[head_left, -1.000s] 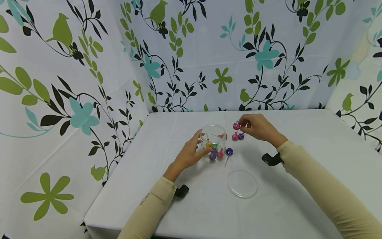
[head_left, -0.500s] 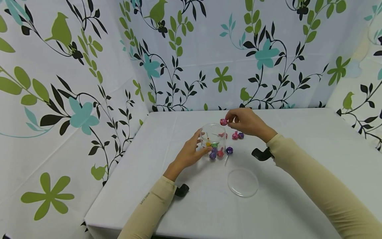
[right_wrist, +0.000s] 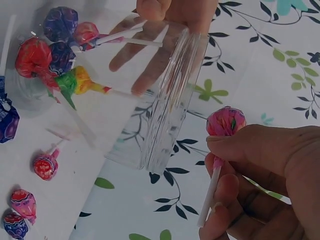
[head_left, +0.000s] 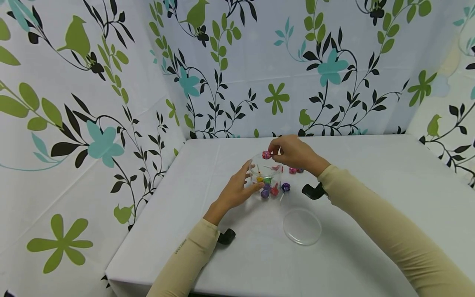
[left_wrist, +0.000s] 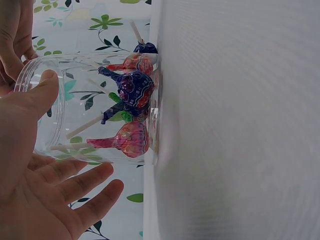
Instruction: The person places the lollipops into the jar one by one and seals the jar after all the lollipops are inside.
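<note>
Had on the white table (head_left: 237,264) a clear disc (head_left: 302,226), a purple lollipop (head_left: 285,187) just beside the clear jar (right_wrist: 167,107), two more lollipops (head_left: 293,170) partly hidden by the right hand (head_left: 296,154); gripped the jar in the left hand (head_left: 236,189), spread-fingered; pinched a pink lollipop (right_wrist: 226,120) in the right, just above the rim.

Sleeve lettering (head_left: 180,246) too small to read, two loose lollipops (head_left: 293,170) partly behind the right grip (head_left: 294,152); both sleeves (head_left: 386,227) cut off below

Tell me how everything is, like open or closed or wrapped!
Jar: open, upright, held by left hand
Lid: off, flat on the table
Pink lollipop: wrapped, pinched by right hand, outside the jar
Jarred lollipops: wrapped
Loose lollipops: wrapped, on the table
</note>
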The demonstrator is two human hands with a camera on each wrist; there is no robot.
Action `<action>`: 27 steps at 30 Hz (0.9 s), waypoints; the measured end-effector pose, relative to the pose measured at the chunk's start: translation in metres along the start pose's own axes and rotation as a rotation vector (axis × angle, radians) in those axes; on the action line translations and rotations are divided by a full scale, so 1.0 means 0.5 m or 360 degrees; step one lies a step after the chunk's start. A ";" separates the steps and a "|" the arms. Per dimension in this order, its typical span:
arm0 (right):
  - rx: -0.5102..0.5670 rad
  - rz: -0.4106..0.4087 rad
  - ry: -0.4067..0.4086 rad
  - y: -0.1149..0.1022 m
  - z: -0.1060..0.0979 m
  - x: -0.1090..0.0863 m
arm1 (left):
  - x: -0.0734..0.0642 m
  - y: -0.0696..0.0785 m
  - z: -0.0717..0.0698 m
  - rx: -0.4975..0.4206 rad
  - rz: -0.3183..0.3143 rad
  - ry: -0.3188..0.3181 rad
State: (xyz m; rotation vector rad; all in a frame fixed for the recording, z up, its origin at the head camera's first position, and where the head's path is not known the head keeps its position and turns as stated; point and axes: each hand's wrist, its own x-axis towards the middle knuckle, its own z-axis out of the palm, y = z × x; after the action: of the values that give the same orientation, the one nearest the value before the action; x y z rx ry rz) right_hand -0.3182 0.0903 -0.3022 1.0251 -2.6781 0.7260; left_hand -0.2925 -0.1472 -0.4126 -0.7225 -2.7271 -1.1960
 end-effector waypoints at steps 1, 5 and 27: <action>-0.0012 -0.0003 -0.0004 0.000 0.002 0.002 | 0.000 0.000 0.000 0.0000 0.0000 0.0000; -0.0018 -0.0011 -0.0032 -0.002 0.009 0.010 | 0.000 -0.002 0.000 0.0005 0.0003 0.0001; 0.0030 -0.0027 -0.0093 -0.018 0.035 0.016 | 0.001 -0.006 -0.001 -0.0035 0.0078 -0.0006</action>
State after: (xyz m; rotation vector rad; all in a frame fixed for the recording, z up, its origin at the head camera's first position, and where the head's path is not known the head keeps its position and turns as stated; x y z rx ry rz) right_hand -0.3183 0.0711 -0.3114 1.0890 -2.7132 0.7300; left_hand -0.2945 -0.1489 -0.4141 -0.7903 -2.6866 -1.2169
